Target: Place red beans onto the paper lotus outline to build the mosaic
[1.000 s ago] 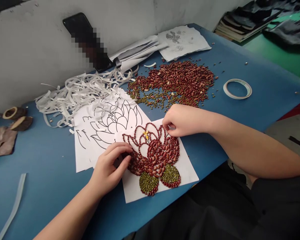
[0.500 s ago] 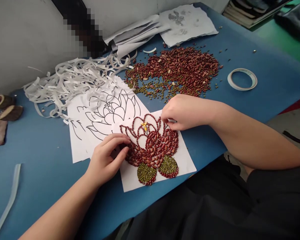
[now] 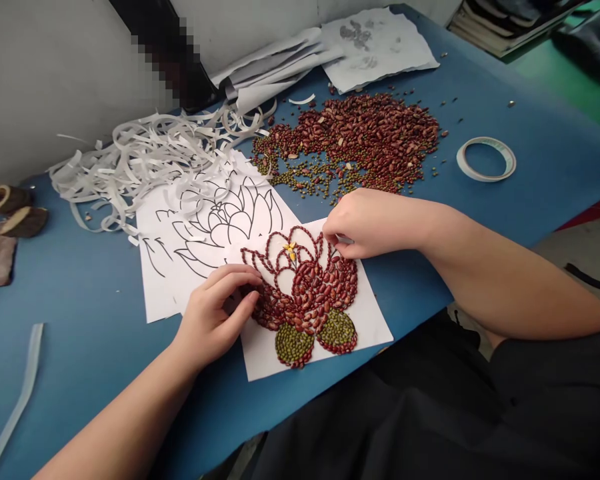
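Observation:
A flower picture made of red beans (image 3: 320, 293) covers much of a white sheet (image 3: 373, 317). Its two round leaves are filled with green beans (image 3: 294, 343), and small yellow pieces (image 3: 291, 251) mark its centre. Several upper petals have only a bean outline. My left hand (image 3: 215, 310) rests at the picture's left side, fingers lightly curled and thumb apart, holding nothing visible. At the upper right petals, my right hand (image 3: 357, 223) has its fingertips pressed together close to the sheet; whatever they pinch is hidden.
A loose pile of red and green beans (image 3: 370, 133) lies behind my right hand. Printed flower sheets (image 3: 220, 227) lie to the left, partly under curled white strips (image 3: 145, 157). A tape roll (image 3: 486, 160) sits at right, and wooden pieces (image 3: 25, 221) at far left.
The view has shifted very slightly. Both hands keep nearly the same place and pose, and the bean picture looks the same.

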Demonstrator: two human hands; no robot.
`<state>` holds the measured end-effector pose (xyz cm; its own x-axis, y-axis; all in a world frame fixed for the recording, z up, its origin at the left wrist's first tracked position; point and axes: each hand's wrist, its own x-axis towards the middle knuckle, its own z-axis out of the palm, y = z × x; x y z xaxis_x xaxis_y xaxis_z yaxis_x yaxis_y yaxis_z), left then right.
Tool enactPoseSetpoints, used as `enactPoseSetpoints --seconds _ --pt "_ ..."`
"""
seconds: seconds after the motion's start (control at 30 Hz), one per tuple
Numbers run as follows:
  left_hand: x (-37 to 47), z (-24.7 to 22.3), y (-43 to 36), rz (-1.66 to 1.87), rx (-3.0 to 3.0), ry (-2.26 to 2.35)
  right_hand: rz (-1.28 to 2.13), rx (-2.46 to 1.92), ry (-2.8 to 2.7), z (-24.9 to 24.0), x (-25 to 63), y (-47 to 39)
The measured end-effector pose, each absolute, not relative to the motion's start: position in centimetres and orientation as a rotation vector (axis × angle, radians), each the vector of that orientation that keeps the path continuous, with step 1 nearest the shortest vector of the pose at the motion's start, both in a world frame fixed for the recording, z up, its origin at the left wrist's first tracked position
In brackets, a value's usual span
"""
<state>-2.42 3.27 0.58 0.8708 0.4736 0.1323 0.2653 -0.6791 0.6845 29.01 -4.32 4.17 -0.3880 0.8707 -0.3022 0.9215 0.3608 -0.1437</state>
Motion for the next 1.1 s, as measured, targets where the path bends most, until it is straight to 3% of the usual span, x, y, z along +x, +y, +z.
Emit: enactPoseSetpoints --seconds 1.1 --pt "-2.37 0.67 3.29 0.378 2.364 0.506 -0.484 1.688 2.450 3.94 29.12 -4.18"
